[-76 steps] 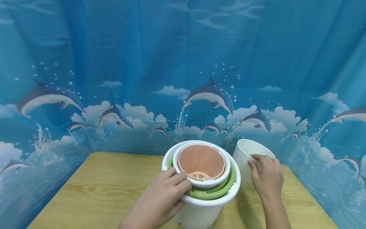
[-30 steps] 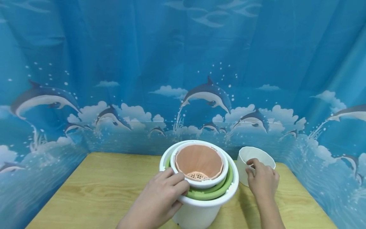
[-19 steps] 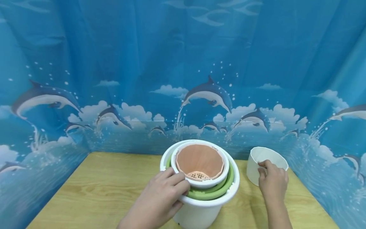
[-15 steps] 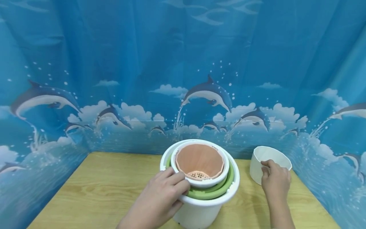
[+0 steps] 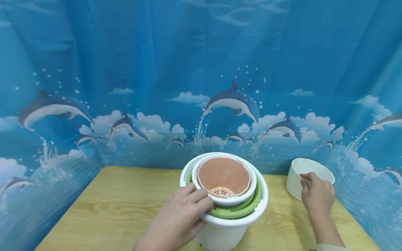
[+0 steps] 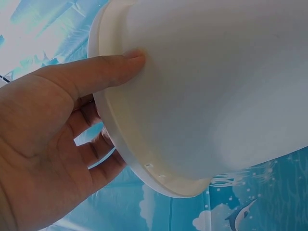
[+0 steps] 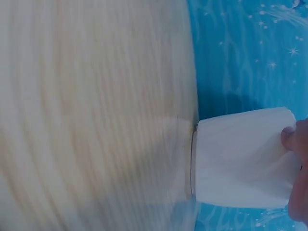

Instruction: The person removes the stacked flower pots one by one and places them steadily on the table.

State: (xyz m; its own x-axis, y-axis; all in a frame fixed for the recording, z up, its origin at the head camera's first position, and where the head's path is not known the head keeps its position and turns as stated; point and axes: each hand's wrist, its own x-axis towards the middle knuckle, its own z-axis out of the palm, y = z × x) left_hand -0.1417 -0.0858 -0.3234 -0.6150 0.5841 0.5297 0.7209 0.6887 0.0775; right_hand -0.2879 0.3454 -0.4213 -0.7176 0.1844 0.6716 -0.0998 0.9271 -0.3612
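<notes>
My left hand (image 5: 180, 214) grips the near left rim of a large white flowerpot (image 5: 221, 237). Nested inside it are a green pot (image 5: 233, 213), a smaller white pot (image 5: 230, 201) and an orange-brown pot (image 5: 224, 172) with a grid of holes in its bottom. In the left wrist view the thumb (image 6: 113, 71) lies along the large pot's outer wall, the other fingers behind the rim. Off to the right, my right hand (image 5: 319, 197) pinches the rim of a separate white pot (image 5: 294, 181), upright at the table's far right; its base meets the tabletop in the right wrist view.
A wooden table (image 5: 119, 205) carries the pots, with bare wood left of the stack and a strip between stack and separate pot. Blue curtain (image 5: 176, 69) printed with dolphins hangs behind the table and along both sides, close behind the separate pot.
My right hand has brought the separate white pot down and then rightward, away from the stack. My left hand keeps its grip on the large pot's rim.
</notes>
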